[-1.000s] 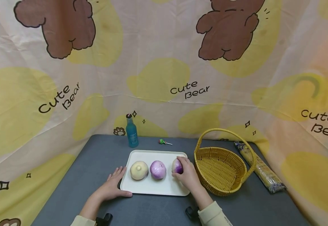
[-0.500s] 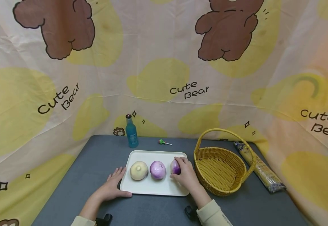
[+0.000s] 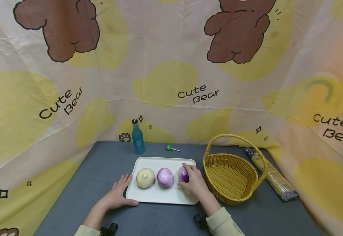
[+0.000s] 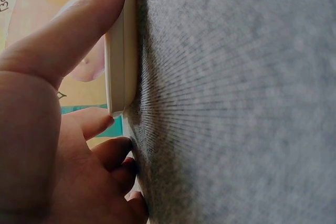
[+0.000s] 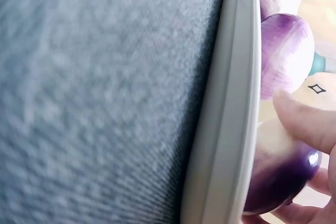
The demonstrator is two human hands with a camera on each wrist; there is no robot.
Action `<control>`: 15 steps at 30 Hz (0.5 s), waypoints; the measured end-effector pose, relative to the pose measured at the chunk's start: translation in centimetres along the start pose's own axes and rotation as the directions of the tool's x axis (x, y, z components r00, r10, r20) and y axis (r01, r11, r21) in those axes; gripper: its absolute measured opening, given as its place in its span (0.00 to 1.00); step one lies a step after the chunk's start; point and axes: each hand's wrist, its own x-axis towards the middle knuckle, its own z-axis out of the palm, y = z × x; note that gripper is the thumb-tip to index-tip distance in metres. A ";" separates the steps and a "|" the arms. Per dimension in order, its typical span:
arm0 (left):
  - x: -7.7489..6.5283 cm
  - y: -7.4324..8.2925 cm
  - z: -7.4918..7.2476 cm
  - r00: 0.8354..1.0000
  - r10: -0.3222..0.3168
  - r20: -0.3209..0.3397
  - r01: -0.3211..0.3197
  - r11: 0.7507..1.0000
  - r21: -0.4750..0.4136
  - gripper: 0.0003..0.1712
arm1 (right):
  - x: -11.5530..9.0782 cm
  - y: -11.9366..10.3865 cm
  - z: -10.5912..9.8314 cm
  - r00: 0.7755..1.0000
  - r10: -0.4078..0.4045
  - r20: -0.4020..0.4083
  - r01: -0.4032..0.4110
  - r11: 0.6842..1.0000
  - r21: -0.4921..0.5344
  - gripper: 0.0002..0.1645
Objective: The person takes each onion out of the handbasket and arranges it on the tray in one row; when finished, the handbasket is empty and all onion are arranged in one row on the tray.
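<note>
On the white tray [image 3: 171,198] three onions sit in a row: a pale one [image 3: 145,178] at the left, a light purple one [image 3: 165,177] in the middle, and a glossy purple-and-white onion [image 3: 183,174] at the right. My right hand [image 3: 195,182] holds that last onion from its right side, thumb at the front and fingers behind; the right wrist view shows its dark purple side [image 5: 278,182]. My left hand [image 3: 118,193] lies at the tray's front left corner, fingers spread along the left side and the straight thumb [image 4: 79,35] along the front edge.
A yellow wicker basket [image 3: 230,177] with a tall handle stands right of the tray, close to my right forearm. Behind it lies a long plastic-wrapped packet [image 3: 274,178]. Along the back are a blue bottle [image 3: 138,139] and a lollipop [image 3: 169,148]. A printed curtain [image 3: 159,82] hangs behind the table.
My right hand and the purple-and-white onion have shifted slightly left, and more of the onion's dark purple side now faces the head camera. My left hand stays put.
</note>
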 end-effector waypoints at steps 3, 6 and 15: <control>0.1 0.0 0.0 1.000 -0.003 0.003 0.003 1.000 0.000 0.74 | -0.1 0.0 -0.1 1.000 0.008 0.015 -0.008 1.000 -0.002 0.52; 0.2 0.1 0.0 1.000 -0.007 0.006 0.007 1.000 -0.001 0.74 | -0.1 0.1 -0.2 1.000 0.012 0.027 -0.011 1.000 -0.005 0.52; 0.4 0.2 -0.1 1.000 -0.002 0.019 0.002 1.000 -0.004 0.74 | -0.3 -0.1 -1.1 1.000 -0.012 0.025 0.011 1.000 0.010 0.55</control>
